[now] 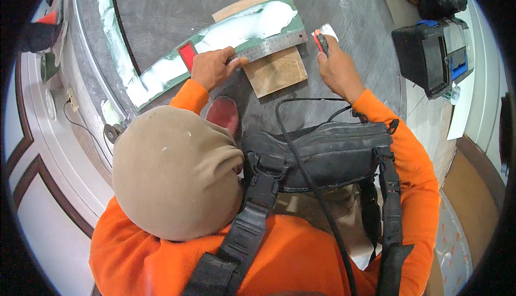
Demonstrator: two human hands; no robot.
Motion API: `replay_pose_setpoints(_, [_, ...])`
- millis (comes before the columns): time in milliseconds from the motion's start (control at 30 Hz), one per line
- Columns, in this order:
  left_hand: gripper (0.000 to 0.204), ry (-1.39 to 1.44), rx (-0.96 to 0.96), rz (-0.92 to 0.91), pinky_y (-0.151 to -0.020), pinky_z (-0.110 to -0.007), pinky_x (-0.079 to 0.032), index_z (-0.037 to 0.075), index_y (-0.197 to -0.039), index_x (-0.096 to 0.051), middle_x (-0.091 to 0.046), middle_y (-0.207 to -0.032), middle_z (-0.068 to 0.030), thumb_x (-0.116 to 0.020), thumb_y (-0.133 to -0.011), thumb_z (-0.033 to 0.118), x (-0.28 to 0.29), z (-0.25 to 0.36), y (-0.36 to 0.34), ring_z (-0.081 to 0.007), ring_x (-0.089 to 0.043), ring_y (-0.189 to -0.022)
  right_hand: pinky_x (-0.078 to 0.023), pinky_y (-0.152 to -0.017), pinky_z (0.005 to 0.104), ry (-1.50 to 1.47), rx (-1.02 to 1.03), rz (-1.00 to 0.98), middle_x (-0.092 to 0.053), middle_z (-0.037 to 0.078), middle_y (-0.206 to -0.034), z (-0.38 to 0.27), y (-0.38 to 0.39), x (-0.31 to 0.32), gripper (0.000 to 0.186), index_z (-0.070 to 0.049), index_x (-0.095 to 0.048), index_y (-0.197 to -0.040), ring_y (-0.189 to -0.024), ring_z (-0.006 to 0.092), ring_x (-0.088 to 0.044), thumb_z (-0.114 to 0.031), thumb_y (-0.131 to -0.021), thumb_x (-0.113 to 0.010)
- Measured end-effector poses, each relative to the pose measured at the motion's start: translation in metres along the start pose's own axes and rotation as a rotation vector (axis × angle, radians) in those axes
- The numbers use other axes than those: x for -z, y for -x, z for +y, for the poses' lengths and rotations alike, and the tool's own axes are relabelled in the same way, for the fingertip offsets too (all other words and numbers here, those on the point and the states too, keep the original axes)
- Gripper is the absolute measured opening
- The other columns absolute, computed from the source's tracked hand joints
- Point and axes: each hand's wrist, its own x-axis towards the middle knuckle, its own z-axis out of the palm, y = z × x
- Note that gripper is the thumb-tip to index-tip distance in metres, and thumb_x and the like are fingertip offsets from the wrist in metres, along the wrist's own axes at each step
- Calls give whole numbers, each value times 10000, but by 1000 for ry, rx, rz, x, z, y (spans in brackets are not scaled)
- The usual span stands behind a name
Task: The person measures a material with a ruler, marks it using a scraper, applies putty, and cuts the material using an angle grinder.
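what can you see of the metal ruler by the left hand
The metal ruler is a straight, silvery strip with markings and a hole near its right end. It slants up rightward over the near edge of the green board. The left hand touches its left part, hiding whether the red piece joins it.

The fisheye head camera looks steeply down from head height, close above the bent knee (174, 172) and orange top (301, 253). It faces the dark gray surface (344, 0), whose left and right edges bow outward.
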Motion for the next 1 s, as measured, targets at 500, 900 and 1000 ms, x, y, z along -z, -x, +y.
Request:
replay_pose_setpoints(500, [558,-23,28,-52,-626,-449,-498,116,-928,-703,-699,-774,-125,-577,-881,657,2,1,-4,-327,-688,-731,-479,-820,572,-17,-35,-153,-627,382,-952,-7,-4,6,444,12,-427,-1330,-901,540,-622,-184,-941,-513])
replay_pose_setpoints(900, [552,-54,40,-63,-631,-452,-506,111,-918,-694,-701,-785,-125,-567,-893,648,3,4,-2,-330,-690,-744,-485,-765,587,174,156,-164,-628,370,-877,-9,-12,7,374,65,-435,-1238,-827,537,-624,-154,-938,-480])
replay_pose_setpoints(1000, [552,-52,68,-86,-630,-458,-507,112,-923,-696,-703,-789,-127,-565,-895,647,10,10,0,-334,-691,-746,-490,-765,586,117,60,-188,-632,370,-889,-10,-14,6,370,69,-440,-1231,-825,534,-629,-154,-939,-475])
